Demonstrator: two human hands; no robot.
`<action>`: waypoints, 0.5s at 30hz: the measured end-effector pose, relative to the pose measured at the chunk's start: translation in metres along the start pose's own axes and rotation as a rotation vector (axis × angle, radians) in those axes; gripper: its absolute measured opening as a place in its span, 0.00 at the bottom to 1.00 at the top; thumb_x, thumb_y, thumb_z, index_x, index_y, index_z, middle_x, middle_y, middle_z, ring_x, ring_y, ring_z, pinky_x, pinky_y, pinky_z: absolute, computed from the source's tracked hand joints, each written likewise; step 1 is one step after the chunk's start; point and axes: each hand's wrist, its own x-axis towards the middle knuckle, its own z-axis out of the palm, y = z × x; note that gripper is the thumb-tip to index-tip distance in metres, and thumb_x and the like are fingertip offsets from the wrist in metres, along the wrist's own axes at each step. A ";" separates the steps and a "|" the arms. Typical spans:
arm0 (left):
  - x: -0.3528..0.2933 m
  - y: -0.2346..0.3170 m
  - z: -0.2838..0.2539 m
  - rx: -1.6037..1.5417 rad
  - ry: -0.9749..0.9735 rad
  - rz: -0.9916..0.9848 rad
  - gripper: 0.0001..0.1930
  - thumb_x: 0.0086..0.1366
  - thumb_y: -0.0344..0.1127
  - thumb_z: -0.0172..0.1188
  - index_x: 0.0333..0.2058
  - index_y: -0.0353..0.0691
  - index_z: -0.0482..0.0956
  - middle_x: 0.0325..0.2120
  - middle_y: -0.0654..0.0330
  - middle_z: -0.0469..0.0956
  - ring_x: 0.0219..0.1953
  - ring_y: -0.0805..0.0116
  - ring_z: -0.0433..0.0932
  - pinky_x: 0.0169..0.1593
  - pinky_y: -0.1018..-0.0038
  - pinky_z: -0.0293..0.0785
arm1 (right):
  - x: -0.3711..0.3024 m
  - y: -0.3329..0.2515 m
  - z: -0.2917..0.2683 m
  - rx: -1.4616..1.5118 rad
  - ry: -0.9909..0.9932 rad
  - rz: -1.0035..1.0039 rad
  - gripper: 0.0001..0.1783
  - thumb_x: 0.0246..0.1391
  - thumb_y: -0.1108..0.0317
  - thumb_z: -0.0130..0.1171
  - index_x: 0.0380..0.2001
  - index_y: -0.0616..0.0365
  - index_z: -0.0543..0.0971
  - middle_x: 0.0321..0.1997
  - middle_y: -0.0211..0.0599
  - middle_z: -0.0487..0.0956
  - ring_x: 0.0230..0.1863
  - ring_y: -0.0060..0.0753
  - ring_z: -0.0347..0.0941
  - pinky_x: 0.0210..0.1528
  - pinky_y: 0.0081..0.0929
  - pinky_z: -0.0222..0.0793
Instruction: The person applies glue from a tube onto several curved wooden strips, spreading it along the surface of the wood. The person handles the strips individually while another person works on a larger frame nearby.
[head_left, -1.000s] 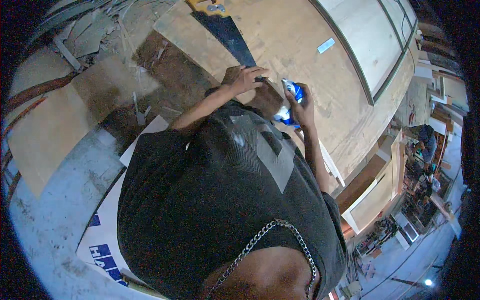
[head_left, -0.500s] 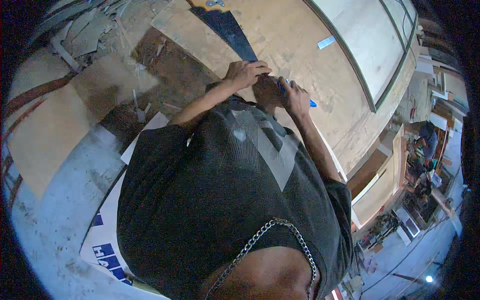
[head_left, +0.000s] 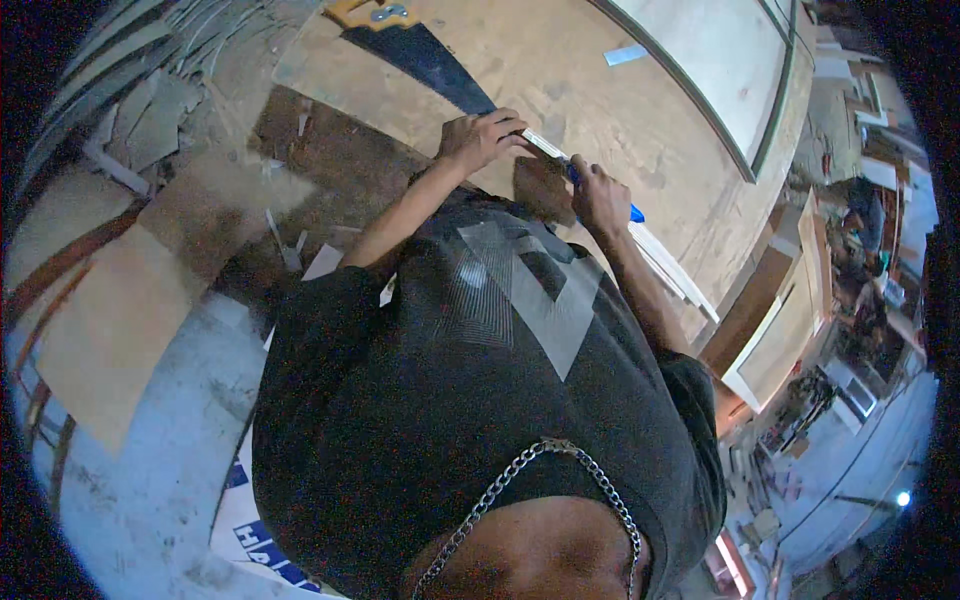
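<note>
My left hand (head_left: 485, 135) rests on a large plywood board (head_left: 560, 70), with its fingers pinching the near end of a thin white strip (head_left: 545, 148). The strip runs on along the board's edge (head_left: 668, 268). My right hand (head_left: 598, 190) is closed around a blue-handled tool (head_left: 633, 212) right beside the strip; only the tool's blue end shows past the fist. A handsaw with a dark blade (head_left: 430, 60) and a wooden handle (head_left: 368, 12) lies flat on the board just beyond my left hand.
Offcuts and strips of wood (head_left: 150, 120) litter the floor at left, with a brown sheet (head_left: 110, 330) lower down. A white printed sheet (head_left: 250, 520) lies by my feet. A framed pale panel (head_left: 720, 60) leans at the far right; workshop clutter (head_left: 860, 330) is beyond.
My right hand has come down from in front of my chest onto the board, hiding most of the blue tool. My left hand has shifted onto the white strip.
</note>
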 end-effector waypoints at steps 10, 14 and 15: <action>0.004 0.013 -0.011 0.073 0.025 -0.013 0.17 0.57 0.54 0.58 0.41 0.54 0.79 0.44 0.71 0.76 0.38 0.61 0.80 0.38 0.67 0.77 | -0.034 0.016 0.009 0.107 -0.008 0.238 0.15 0.50 0.67 0.52 0.43 0.45 0.68 0.33 0.43 0.78 0.31 0.53 0.77 0.27 0.46 0.70; 0.003 0.009 -0.007 0.115 -0.026 -0.043 0.17 0.57 0.54 0.58 0.41 0.54 0.79 0.44 0.71 0.76 0.37 0.61 0.80 0.38 0.67 0.77 | -0.054 0.023 0.013 0.183 0.137 0.422 0.14 0.48 0.66 0.56 0.39 0.47 0.67 0.31 0.44 0.78 0.31 0.54 0.76 0.27 0.48 0.69; 0.006 0.009 -0.008 0.106 -0.012 -0.023 0.17 0.57 0.53 0.58 0.41 0.54 0.79 0.44 0.71 0.76 0.37 0.61 0.80 0.38 0.66 0.77 | -0.055 0.027 0.017 0.182 0.139 0.436 0.14 0.48 0.66 0.56 0.39 0.47 0.67 0.31 0.44 0.78 0.31 0.54 0.76 0.27 0.48 0.69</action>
